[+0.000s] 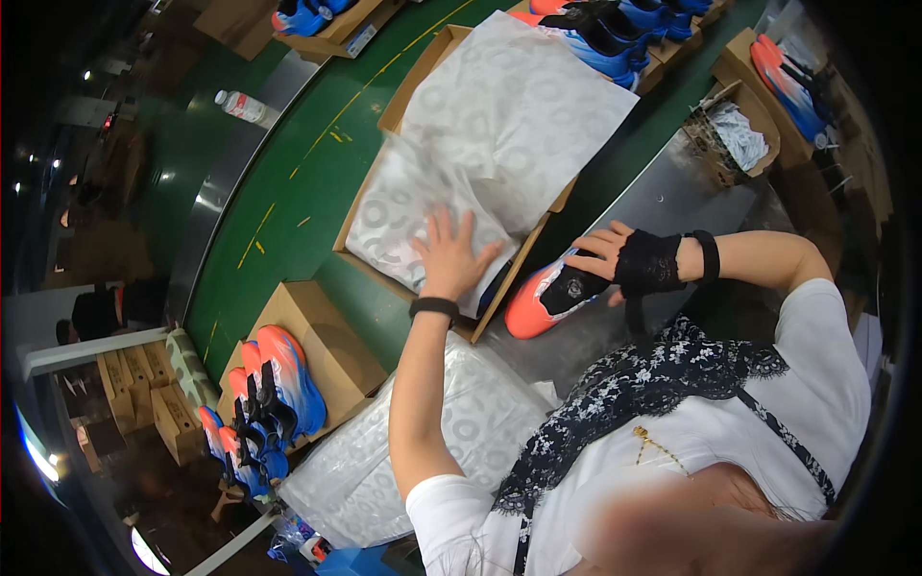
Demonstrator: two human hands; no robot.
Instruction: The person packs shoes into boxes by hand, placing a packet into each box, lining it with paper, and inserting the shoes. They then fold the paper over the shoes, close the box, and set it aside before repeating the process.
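My left hand (453, 257) lies with its fingers spread on printed white tissue paper (399, 216). The paper lines a long cardboard box (357, 206), and a larger sheet of it spreads over the box's far end. Beside the box's near right edge, my right hand (629, 261), in a black lace fingerless glove, grips a sports shoe (531, 309) by its upper. The shoe has an orange toe, a dark upper and some white, and rests on the metal edge. What lies beneath the tissue is hidden, apart from a sliver of blue by the box's near corner.
The box stands on a green conveyor belt (288, 158). At left, a cardboard box (331, 360) holds several orange-and-blue shoes (279, 374). More tissue sheets (432, 432) lie nearby. A carton of crumpled paper (735, 134) sits right, a bottle (242, 108) far left, more shoes (600, 43) beyond.
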